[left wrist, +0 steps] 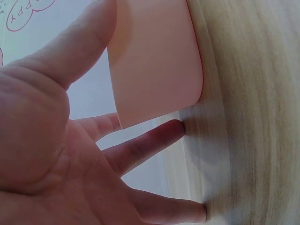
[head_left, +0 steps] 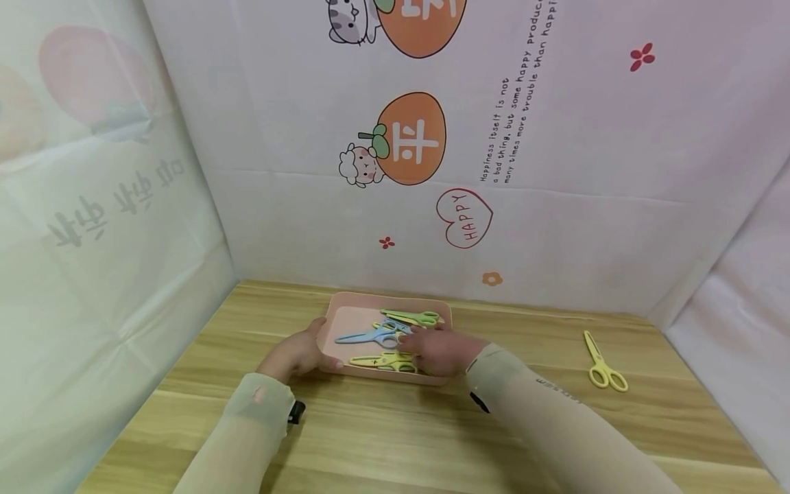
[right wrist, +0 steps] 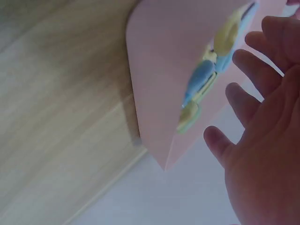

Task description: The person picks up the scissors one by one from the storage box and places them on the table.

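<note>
Holding blue, yellow and green scissors [head_left: 364,337], a pink tray [head_left: 347,319] is touched at one end by the spread left hand [head_left: 302,351] and overhung oppositely by the loosely extended right hand [head_left: 446,351].

Blue, green and yellow scissors [head_left: 373,335] contrast with a pink tray [head_left: 350,322]. Streaked, light-brown wood grain patterns the tabletop [head_left: 370,439].

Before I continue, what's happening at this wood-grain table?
A person's left hand touches the near-left corner of a shallow pink rectangular tray, fingers spread. Their right hand is over its right end, fingers apart, above blue, green and yellow scissors inside, nothing visibly held. A separate pair of yellow scissors lies to the right on the table.
</note>
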Motion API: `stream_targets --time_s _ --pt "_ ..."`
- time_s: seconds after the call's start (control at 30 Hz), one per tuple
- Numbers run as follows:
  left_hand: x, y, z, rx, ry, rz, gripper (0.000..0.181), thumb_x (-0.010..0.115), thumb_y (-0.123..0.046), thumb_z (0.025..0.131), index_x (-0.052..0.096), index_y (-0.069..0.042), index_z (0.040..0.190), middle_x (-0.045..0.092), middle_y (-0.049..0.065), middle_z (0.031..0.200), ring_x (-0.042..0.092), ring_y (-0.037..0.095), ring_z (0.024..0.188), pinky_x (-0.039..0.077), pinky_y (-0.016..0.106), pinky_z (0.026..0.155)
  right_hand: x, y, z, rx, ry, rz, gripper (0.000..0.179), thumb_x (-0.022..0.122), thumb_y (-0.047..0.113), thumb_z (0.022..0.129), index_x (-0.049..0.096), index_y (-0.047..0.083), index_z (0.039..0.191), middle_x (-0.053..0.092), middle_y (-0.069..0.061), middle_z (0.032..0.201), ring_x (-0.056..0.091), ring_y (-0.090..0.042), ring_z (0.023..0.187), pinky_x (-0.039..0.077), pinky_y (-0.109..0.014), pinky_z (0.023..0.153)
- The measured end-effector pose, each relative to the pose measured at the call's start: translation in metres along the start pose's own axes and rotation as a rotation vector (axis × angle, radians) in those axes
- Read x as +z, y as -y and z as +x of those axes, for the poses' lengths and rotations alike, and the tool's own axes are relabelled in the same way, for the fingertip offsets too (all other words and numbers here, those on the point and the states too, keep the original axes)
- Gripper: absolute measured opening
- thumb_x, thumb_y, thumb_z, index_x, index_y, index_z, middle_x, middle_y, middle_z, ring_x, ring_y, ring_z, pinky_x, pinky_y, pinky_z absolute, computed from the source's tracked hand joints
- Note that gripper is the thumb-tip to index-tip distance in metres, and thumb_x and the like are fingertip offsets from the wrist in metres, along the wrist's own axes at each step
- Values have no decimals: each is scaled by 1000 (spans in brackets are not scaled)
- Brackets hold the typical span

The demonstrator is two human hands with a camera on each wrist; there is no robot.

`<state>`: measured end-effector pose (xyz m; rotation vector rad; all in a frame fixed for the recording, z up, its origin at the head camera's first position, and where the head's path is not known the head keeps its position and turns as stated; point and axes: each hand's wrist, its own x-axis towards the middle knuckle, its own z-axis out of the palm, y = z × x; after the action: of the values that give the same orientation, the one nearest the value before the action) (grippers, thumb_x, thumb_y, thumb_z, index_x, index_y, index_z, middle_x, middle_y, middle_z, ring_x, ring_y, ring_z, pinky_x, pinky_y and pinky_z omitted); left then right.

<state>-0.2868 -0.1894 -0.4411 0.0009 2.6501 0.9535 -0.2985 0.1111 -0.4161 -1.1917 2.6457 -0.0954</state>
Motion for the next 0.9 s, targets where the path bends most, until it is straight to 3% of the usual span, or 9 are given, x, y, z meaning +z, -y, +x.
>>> stream_targets --time_s 0.1,0.23,0.33,0.4,0.5,0.63,0.77,0.83,0.9 --pt "1 0 1 0 0 -2 117 89 -35 75 13 -9 160 39 27 150 41 43 132 33 57 105 5 -1 -1 -40 -12 -32 18 48 11 104 66 13 101 67 1 118 40 -31 139 37 -56 96" --pt "1 0 1 -6 1 -1 117 89 -35 75 14 -9 161 38 27 151 41 43 133 33 57 105 5 -8 -4 -15 -92 -27 17 53 14 103 65 15 91 64 3 98 58 -25 120 44 -46 81" --pt "0 -1 0 -9 0 1 117 89 -35 75 14 -9 161 38 27 151 40 43 133 33 57 106 3 -15 -6 157 -177 88 22 60 22 100 71 9 114 60 -12 131 52 -30 123 43 -55 95" --pt "0 -1 0 -9 -2 7 116 88 -35 76 14 -9 161 38 27 151 40 44 133 33 57 106 2 -20 -8 307 -244 189 28 63 24 98 71 6 117 58 -16 132 50 -35 125 42 -59 95" --pt "0 -2 -1 -12 -1 7 116 88 -35 76 14 -10 161 39 27 150 40 44 134 33 57 105 1 -27 -8 496 -278 397 21 66 24 94 70 3 95 66 -12 97 60 -26 87 49 -45 75" --pt "0 -2 -3 -8 -3 9 116 88 -37 75 14 -10 161 40 27 150 40 44 134 34 56 105 1 -31 -7 637 -219 613 30 71 28 90 59 8 73 55 -7 78 40 -18 60 37 -35 59" --pt "-1 -3 -4 -13 -5 5 116 88 -37 76 14 -10 161 39 27 150 39 44 135 33 57 106 1 -27 -2 703 -208 688 27 79 32 85 70 7 85 61 -4 85 53 -19 74 47 -38 72" --pt "-1 -4 -5 -17 -5 2 116 88 -37 76 14 -10 161 38 27 151 38 44 135 33 57 106 2 -24 0 707 -222 684 36 81 31 84 73 3 105 66 -5 90 58 -22 80 49 -42 79" --pt "-1 -4 -5 -21 -5 0 116 88 -37 76 13 -10 161 37 27 151 37 44 136 32 57 106 3 -22 4 709 -230 677 41 82 30 83 72 1 111 67 -5 84 58 -22 74 50 -43 78"
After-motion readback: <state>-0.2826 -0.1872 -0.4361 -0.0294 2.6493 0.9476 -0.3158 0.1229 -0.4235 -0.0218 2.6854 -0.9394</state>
